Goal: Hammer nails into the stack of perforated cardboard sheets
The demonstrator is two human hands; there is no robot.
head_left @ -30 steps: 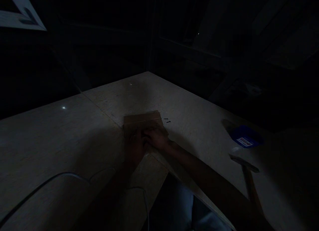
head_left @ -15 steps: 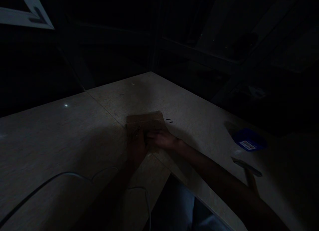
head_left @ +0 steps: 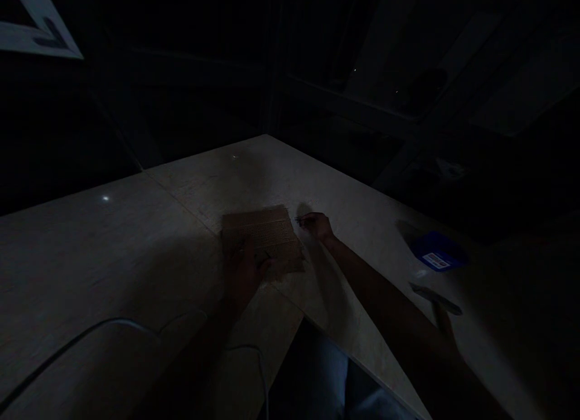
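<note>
A piece of brown corrugated cardboard point(head_left: 260, 223) lies on the table. My left hand point(head_left: 242, 275) rests on its near left part, fingers apart, with a thin dark nail-like piece point(head_left: 266, 255) by the thumb. Just off the cardboard's right edge, my right hand point(head_left: 319, 226) pinches at the small dark nails point(head_left: 298, 220) on the tabletop. Its fingertips are closed around at least one of them, though the dim light hides how many.
A hammer point(head_left: 435, 298) lies at the right, partly behind my right forearm. Beyond it sits a blue plastic container point(head_left: 437, 249) with a white label. A thin cable point(head_left: 122, 321) runs across the near left of the pale table point(head_left: 190, 184).
My right hand has left the cardboard and moved right and away to the nails beside it. My left hand stays on the cardboard. The view has shifted slightly.
</note>
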